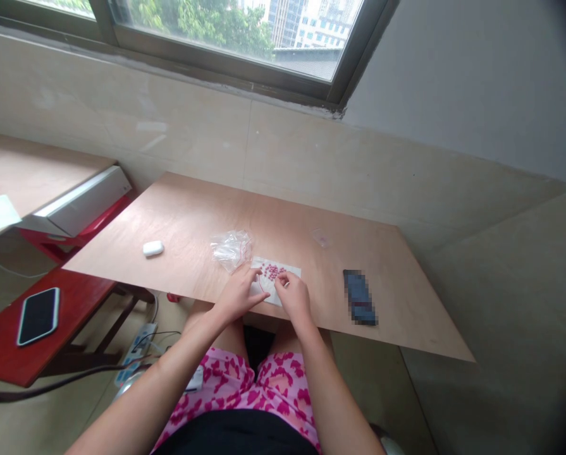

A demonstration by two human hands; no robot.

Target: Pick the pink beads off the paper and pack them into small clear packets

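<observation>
Pink beads (274, 272) lie loose in a cluster on a white sheet (277, 300) near the table's front edge. My left hand (239, 294) is at the sheet's left side, its thumb and forefinger curved apart. A thin red string (262, 285) runs in an arc between them and seems held there. My right hand (294, 296) is over the sheet's right side, close to the beads, with thumb and fingertips pinched together. What sits in that pinch is too small to make out. Just beyond my left hand lies a crumpled clear plastic bag (232, 248).
On the wooden table (197, 202) are a white earphone case (153, 248), a small clear bag (320, 237) and a pixelated dark item (360, 297). A phone (38, 316) lies on the red bench (7, 354) at left. A power strip (135, 354) with cables is on the floor.
</observation>
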